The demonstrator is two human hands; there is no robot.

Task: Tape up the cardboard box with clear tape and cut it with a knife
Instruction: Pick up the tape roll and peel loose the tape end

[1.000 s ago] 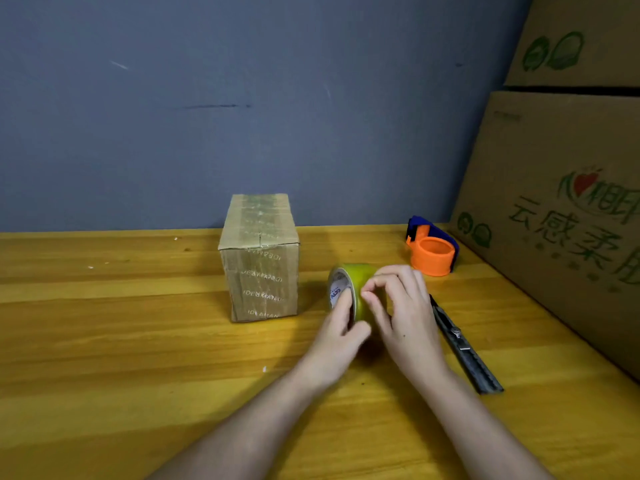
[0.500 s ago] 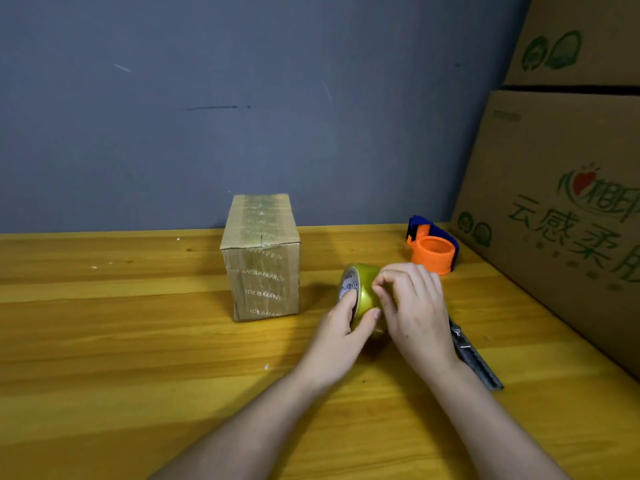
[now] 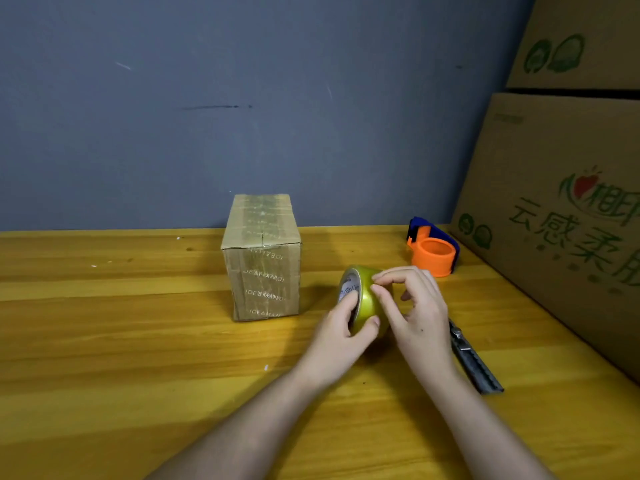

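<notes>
A brown cardboard box (image 3: pixel 262 258) printed with pale lettering, a yellow-green tape roll (image 3: pixel 363 299), an orange and blue dispenser (image 3: pixel 433 252) and a grey knife (image 3: pixel 474 362) are seen on a yellow wooden tabletop (image 3: pixel 121 341).

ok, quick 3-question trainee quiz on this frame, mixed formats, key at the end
1. True or false: the knife is in the right hand.
2. Which hand grips the tape roll through its core? A) left B) right C) neither
3. Fill in: the orange tape dispenser sits on the table between the small cardboard box and the large ____ at the right.

Key:
1. False, it lies on the table.
2. A, the left hand.
3. cartons
</notes>
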